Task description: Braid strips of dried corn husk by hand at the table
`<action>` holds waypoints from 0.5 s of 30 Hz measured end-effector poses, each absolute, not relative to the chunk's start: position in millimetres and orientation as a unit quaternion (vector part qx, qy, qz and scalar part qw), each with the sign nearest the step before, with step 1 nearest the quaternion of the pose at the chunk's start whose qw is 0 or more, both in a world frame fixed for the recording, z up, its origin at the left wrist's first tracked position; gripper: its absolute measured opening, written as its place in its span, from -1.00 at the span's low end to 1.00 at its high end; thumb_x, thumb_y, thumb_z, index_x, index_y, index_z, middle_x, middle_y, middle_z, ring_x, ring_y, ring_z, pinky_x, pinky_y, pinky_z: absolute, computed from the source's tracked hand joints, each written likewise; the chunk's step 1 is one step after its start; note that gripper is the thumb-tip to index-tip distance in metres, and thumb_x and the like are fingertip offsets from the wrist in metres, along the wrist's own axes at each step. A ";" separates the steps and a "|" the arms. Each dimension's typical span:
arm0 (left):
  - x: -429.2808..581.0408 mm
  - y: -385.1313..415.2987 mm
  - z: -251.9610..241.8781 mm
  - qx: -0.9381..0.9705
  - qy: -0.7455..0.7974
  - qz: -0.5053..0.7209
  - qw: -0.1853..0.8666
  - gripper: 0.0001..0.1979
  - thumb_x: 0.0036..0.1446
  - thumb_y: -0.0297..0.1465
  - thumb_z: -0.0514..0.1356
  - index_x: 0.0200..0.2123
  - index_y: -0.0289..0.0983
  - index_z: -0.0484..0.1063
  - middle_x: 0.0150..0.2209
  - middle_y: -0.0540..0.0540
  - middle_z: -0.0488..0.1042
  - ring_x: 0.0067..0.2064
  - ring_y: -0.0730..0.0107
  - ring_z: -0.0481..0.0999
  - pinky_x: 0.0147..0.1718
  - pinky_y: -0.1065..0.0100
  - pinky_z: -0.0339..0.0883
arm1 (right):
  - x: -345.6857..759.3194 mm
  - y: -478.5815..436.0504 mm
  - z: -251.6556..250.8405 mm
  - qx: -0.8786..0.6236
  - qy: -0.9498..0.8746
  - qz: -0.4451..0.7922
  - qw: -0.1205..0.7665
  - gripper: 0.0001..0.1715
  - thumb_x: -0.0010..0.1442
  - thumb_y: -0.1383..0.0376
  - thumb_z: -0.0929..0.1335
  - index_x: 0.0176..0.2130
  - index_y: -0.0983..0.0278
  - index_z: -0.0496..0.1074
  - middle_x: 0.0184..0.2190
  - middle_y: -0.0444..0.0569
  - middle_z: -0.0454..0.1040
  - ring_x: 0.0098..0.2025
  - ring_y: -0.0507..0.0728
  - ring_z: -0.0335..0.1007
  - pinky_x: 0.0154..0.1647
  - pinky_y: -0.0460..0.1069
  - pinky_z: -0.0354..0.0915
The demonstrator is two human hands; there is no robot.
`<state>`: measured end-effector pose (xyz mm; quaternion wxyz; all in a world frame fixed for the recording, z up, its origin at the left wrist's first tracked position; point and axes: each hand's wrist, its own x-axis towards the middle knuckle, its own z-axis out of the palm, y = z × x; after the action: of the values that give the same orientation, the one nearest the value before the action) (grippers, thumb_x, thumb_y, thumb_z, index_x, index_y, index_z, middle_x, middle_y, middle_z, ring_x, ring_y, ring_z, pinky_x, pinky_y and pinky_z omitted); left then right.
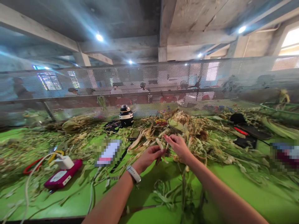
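Observation:
Near the middle of the view, my left hand, with a pale watch strap on its wrist, is closed in a pinch. It holds a pale husk strip that sticks up from the fingertips. Close on its right, my right hand also pinches, its thumb and fingers meeting around a thin part of the plant material; exactly where one strip ends and another starts I cannot tell. Behind both hands rises a heap of dried husks and leaves. More green leaf strips lie below them on the green tabletop.
A magenta power strip with a white charger sits at left, its cable trailing forward. Nearby are a phone, a black-and-cream bottle and red-handled scissors. A perforated metal screen runs behind the table.

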<state>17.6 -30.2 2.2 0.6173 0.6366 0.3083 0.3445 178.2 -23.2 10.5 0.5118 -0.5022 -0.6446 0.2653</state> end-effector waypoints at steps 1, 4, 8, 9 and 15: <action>17.1 -29.5 2.1 0.637 0.308 0.347 0.616 -0.58 -0.14 -0.05 0.27 -0.52 -0.33 0.35 -0.62 0.09 0.25 -0.61 0.63 0.12 -0.61 0.47 -0.01 | 178.8 -22.7 11.1 -0.493 -0.645 0.301 0.500 -0.50 0.05 -0.08 0.27 -0.59 0.28 0.26 -0.73 -0.25 0.11 -0.65 -0.05 0.01 -0.64 -0.13 -0.03; 15.9 -28.6 1.8 0.644 0.308 0.337 0.614 -0.58 -0.13 -0.06 0.27 -0.48 -0.34 0.38 -0.61 0.09 0.27 -0.61 0.64 0.11 -0.62 0.48 -0.05 | 178.4 -21.9 11.7 -0.469 -0.625 0.382 0.494 -0.46 -0.03 -0.15 0.29 -0.60 0.26 0.22 -0.78 -0.28 0.11 -0.72 -0.07 -0.04 -0.70 -0.12 -0.07; 16.1 -31.1 3.8 0.651 0.317 0.317 0.612 -0.58 -0.17 -0.07 0.29 -0.48 -0.35 0.39 -0.61 0.08 0.31 -0.62 0.65 0.12 -0.64 0.48 -0.07 | 177.9 -19.9 8.7 -0.473 -0.597 0.375 0.529 -0.45 -0.08 -0.17 0.31 -0.59 0.25 0.22 -0.80 -0.25 0.18 -0.74 -0.05 0.04 -0.70 -0.12 -0.01; 16.4 -31.8 4.3 0.650 0.320 0.318 0.612 -0.57 -0.18 -0.06 0.30 -0.49 -0.35 0.39 -0.62 0.08 0.31 -0.62 0.65 0.12 -0.64 0.48 -0.07 | 178.3 -19.3 7.9 -0.473 -0.598 0.370 0.532 -0.45 -0.07 -0.17 0.30 -0.59 0.25 0.22 -0.80 -0.24 0.19 -0.74 -0.05 0.05 -0.70 -0.12 0.00; 17.7 -26.2 0.4 0.598 0.332 0.407 0.606 -0.58 -0.18 -0.06 0.30 -0.53 -0.31 0.34 -0.66 0.12 0.27 -0.64 0.63 0.15 -0.60 0.47 0.03 | 181.2 -22.7 10.4 -0.516 -0.593 0.277 0.553 -0.49 0.03 -0.15 0.25 -0.50 0.24 0.22 -0.70 -0.23 0.18 -0.66 -0.02 0.06 -0.67 -0.11 0.01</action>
<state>17.7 -26.2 0.4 0.6056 0.5979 0.3319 0.4070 181.2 -22.7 10.4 0.5528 -0.5156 -0.5933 0.2767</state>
